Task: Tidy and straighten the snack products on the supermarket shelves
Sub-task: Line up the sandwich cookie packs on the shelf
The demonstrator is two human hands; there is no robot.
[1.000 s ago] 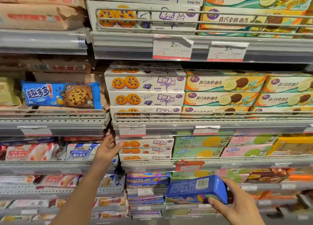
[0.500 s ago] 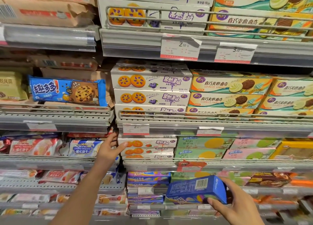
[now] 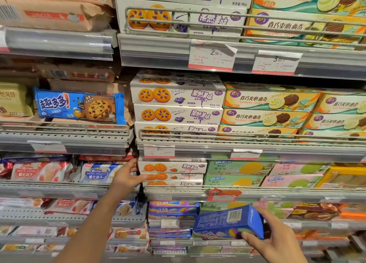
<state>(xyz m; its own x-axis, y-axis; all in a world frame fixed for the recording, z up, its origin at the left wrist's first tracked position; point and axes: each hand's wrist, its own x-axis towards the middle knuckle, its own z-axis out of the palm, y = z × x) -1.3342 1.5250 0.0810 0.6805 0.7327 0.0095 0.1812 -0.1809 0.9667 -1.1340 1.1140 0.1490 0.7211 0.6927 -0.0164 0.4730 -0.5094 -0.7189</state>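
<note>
My right hand [image 3: 277, 241] grips a blue snack box [image 3: 229, 222], barcode side up, held in front of the lower shelf. My left hand [image 3: 127, 176] reaches up to the third shelf, fingers spread, at the left end of a stack of white boxes with orange cookies [image 3: 172, 172]. Its thumb touches the stack's left edge. Just left of that hand lies a blue-and-white wafer pack [image 3: 97, 172].
A stack of purple-blue boxes [image 3: 172, 209] sits on the shelf left of the held box. Above are white blueberry-cookie boxes [image 3: 178, 106], yellow sandwich-cookie boxes [image 3: 267, 108] and a tilted blue chocolate-chip cookie pack [image 3: 79, 106]. Wire rails [image 3: 237, 135] front each shelf.
The view has shifted down and closer to the shelves. My left hand stays at the white box stack, and my right hand keeps hold of the blue box.
</note>
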